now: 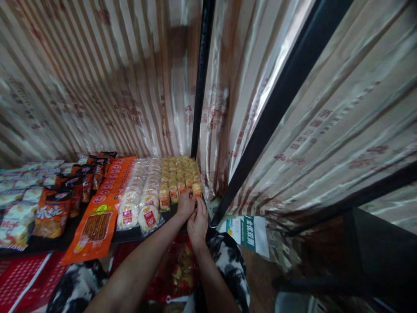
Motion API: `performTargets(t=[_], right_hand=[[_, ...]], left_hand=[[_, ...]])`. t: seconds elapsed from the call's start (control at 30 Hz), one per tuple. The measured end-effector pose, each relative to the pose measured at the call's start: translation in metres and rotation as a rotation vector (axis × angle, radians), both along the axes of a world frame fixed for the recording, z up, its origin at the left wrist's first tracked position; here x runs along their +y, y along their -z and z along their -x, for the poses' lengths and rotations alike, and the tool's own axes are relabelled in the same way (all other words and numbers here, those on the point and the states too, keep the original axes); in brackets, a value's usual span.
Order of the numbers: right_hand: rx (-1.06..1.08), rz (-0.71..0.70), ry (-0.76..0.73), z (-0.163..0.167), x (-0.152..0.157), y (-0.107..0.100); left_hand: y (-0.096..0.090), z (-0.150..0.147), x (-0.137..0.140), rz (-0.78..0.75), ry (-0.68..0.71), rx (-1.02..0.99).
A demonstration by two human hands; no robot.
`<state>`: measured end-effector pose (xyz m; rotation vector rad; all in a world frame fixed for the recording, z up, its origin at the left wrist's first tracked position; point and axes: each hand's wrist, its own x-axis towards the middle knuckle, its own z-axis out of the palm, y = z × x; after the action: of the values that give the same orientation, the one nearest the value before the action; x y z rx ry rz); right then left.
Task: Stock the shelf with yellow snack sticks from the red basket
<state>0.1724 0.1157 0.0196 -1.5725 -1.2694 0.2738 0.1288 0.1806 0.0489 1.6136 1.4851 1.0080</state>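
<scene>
My left hand (186,205) is closed, its knuckles up, at the front of the rows of small yellow snack packs (177,169). Close against it on the right, my right hand (197,221) has its fingers bent and pressed together. The fingertips of both hands meet just in front of a yellow pack with a red-and-white label (197,189). What lies between the fingers, if anything, is hidden. To the left of the hands are columns of round white wrapped cakes (149,216) in clear film.
Flat orange snack bags (97,217) overlap in a column, with black-and-orange bags (54,213) and pale bags (18,224) further left. A red basket (19,278) stands below the shelf. Black posts (267,117) and patterned curtain sheeting (130,78) bound the shelf. A printed bag (250,234) lies right.
</scene>
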Motion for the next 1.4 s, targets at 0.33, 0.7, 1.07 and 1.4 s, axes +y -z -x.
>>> performTargets(t=[0.33, 0.7, 1.07, 1.4], right_hand=[[0.049, -0.024, 0.000, -0.007, 0.016, 0.013], [0.033, 0.008, -0.019, -0.009, 0.016, 0.014], [-0.011, -0.020, -0.033, -0.008, 0.014, 0.014], [-0.026, -0.019, -0.037, -0.003, 0.003, 0.003]], left_hand=[[-0.002, -0.009, 0.007, -0.082, 0.002, 0.209], [-0.013, -0.007, -0.001, -0.093, -0.040, 0.184], [-0.003, 0.002, -0.006, -0.150, 0.046, 0.141], [-0.003, 0.024, -0.050, -0.124, -0.045, 0.021]])
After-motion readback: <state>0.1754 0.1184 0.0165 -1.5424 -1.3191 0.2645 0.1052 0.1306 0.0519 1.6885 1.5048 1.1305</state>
